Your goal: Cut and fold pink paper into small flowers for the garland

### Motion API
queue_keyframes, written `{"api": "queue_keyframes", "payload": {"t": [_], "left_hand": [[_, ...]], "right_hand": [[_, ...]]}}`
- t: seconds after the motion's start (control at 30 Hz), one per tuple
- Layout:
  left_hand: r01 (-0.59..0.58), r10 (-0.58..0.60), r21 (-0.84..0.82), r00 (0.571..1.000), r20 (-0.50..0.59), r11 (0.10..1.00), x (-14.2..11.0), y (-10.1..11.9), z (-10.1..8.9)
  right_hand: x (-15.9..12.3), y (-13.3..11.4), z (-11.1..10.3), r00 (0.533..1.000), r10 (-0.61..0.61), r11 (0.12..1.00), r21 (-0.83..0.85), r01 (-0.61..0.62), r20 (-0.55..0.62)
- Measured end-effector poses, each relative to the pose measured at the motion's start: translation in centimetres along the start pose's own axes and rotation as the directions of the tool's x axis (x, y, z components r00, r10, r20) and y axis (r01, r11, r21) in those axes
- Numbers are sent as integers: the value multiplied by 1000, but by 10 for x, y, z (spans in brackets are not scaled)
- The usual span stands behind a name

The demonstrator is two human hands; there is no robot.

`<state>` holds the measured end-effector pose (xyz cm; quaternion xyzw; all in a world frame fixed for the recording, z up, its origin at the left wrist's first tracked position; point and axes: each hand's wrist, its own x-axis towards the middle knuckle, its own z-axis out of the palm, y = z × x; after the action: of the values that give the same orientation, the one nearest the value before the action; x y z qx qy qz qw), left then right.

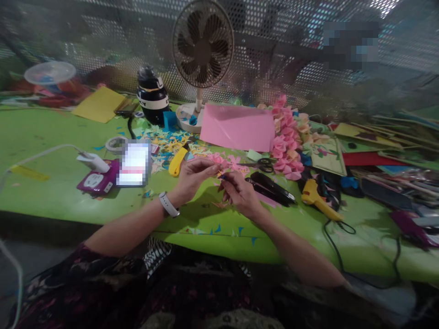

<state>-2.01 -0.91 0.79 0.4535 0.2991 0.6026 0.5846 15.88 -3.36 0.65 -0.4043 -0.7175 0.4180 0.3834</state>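
Note:
My left hand [195,180], with a white band on the wrist, is closed in a pinch. Close beside it, my right hand [239,193] has its fingers curled and pinched together. Between the two sets of fingertips shows a tiny yellow and dark blue piece [221,175], too small to make out. Just beyond the fingers lie pink paper flowers [235,163]. A black stapler [270,188] lies right of my right hand, with black-handled scissors [265,165] behind it. Beyond my left hand is a yellow box cutter [178,161].
Small paper scraps [164,151] litter the green table [130,205]. At the back stand a fan [202,50], a black bottle [152,98] and a pink sheet [236,128]. A phone [133,164] and purple power strip [99,179] lie left, a yellow glue gun [318,201] right.

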Motion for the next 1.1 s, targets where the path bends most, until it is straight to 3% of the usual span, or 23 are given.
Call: {"api": "queue_keyframes", "payload": {"t": [0.1, 0.3, 0.5, 1.0, 1.1], "left_hand": [[30, -30, 3, 999, 18, 1000, 1, -1, -1], [-55, 56, 75, 998, -19, 996, 0, 0, -1], [-81, 80, 50, 997, 19, 995, 0, 1, -1], [-60, 59, 43, 998, 11, 997, 0, 0, -1], [-43, 43, 8, 999, -33, 999, 3, 0, -2]], "right_hand": [[0, -1, -1, 1000, 2, 1000, 5, -2, 26], [-2, -7, 2, 1000, 18, 1000, -16, -17, 12], [-1, -6, 0, 1000, -2, 1000, -13, 2, -13], [-3, -10, 0, 997, 57, 998, -38, -55, 56], [-3, -11, 0, 997, 57, 996, -65, -54, 53]]}}
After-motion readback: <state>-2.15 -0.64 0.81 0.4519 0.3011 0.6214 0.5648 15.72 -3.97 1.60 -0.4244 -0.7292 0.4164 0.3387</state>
